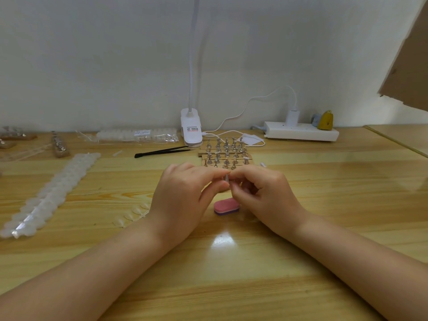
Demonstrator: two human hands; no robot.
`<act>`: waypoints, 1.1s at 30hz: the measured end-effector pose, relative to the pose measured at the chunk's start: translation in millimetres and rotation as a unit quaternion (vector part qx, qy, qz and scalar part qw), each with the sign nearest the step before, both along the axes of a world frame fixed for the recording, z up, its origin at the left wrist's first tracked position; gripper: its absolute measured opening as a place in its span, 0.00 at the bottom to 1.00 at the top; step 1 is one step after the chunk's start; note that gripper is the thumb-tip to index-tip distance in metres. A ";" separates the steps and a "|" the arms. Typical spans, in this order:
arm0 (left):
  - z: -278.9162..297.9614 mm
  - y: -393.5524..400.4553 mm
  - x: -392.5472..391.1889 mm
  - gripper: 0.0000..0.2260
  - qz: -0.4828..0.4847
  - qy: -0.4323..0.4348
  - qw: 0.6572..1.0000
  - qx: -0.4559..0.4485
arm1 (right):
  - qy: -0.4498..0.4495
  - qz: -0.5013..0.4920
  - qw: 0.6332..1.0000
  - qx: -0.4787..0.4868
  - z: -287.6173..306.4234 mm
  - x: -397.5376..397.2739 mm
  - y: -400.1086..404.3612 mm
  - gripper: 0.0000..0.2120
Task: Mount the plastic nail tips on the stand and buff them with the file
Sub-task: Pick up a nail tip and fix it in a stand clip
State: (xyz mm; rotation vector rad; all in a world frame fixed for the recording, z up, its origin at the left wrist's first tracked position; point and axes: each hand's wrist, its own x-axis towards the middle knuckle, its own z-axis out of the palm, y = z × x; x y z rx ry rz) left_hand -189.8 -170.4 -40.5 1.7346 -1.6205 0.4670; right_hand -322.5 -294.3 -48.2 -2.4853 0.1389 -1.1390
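Bag holds nail tips.

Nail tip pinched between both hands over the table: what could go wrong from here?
1. The nail tip is tiny and held only by the fingertips of the left hand and right hand; it might slip and drop beside the pink file.
2. The stand of pegs sits just beyond the knuckles; reaching forward may knock it.
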 end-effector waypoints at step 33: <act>21.4 -2.8 23.1 0.14 0.312 -0.105 0.882 0.338 | 0.173 -0.202 0.962 0.056 -1.0 6.2 -10.6 0.09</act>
